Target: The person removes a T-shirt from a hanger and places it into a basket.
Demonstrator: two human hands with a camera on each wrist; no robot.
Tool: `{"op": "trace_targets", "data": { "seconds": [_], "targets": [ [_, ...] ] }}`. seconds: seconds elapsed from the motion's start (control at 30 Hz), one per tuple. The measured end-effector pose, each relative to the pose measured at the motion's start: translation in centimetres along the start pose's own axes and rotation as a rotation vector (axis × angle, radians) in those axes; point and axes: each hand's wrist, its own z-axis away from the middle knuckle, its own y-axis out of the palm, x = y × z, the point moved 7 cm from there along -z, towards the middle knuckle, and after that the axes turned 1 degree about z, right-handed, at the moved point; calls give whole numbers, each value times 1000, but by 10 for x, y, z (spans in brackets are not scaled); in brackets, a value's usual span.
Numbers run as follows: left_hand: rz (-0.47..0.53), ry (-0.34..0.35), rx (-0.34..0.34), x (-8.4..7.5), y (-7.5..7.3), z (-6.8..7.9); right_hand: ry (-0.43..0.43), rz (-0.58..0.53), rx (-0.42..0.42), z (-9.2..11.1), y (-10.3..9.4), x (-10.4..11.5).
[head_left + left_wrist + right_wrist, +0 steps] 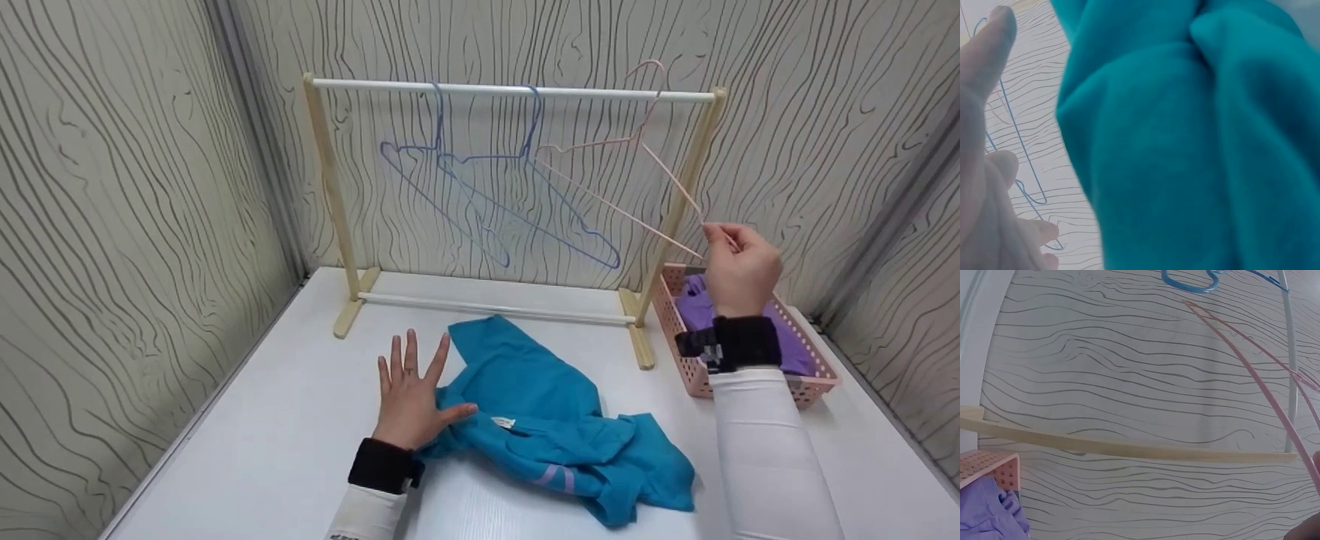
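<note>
My right hand (742, 266) pinches one lower corner of a pink clothes hanger (600, 142), whose hook overlaps the rack's top rail near its right end. In the right wrist view the pink hanger (1258, 382) slants past the white rail, and only a bit of the hand shows at the edge. My left hand (411, 401) has its fingers spread, with the thumb over the edge of a rumpled teal shirt (540, 382) on the white table. The shirt (1145, 146) fills much of the left wrist view, beside the fingers. A pale label shows at its collar.
Two blue hangers (442, 202) hang from the white top rail (480, 89) of a wooden-legged rack (334, 187). A pink perforated basket (675, 322) with purple cloth (694, 304) stands right of the rack, below the right hand. Patterned walls (135, 187) enclose the table.
</note>
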Motion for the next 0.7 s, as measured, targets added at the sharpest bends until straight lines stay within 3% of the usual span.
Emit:
{"op": "trace_targets", "data": {
  "seconds": [0.33,0.7],
  "targets": [
    [14,2,13,0,2,0,17,59,103,8,23,-21],
    [31,1,13,-3,0,1,45,35,211,15,28,-26]
  ]
}}
